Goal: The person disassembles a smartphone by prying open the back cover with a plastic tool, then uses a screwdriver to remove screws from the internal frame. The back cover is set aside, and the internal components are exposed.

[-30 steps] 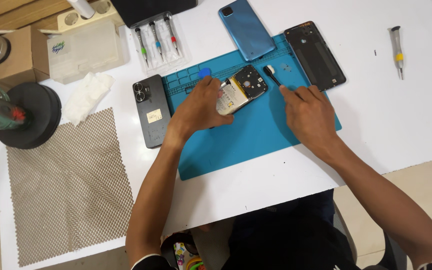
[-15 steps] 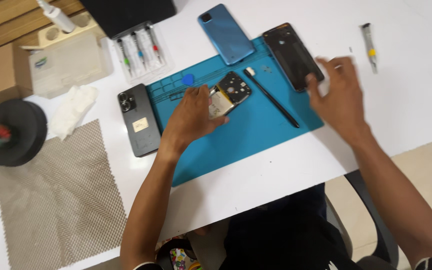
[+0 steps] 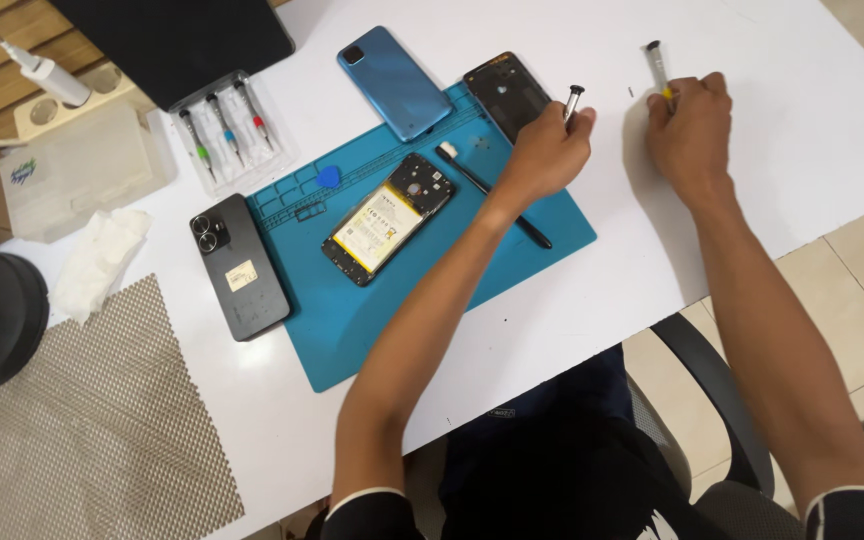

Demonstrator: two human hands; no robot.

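Fingers of the left hand [image 3: 544, 150] curl together around a small screwdriver [image 3: 573, 101], its dark tip pointing up, above the black phone frame [image 3: 504, 92] on the blue mat [image 3: 372, 320]. Right hand [image 3: 690, 125] fingers close on a second screwdriver [image 3: 656, 62] lying on the white table [image 3: 802, 130]. Opened phone [image 3: 389, 217] lies mid-mat, untouched.

Colours on my white counter [image 3: 812, 150]

I see a teal mat [image 3: 392, 320], a light-blue phone [image 3: 394, 82], a black phone [image 3: 239, 268], a yellow battery [image 3: 377, 226], and beige mesh-patterned matting [image 3: 82, 430].
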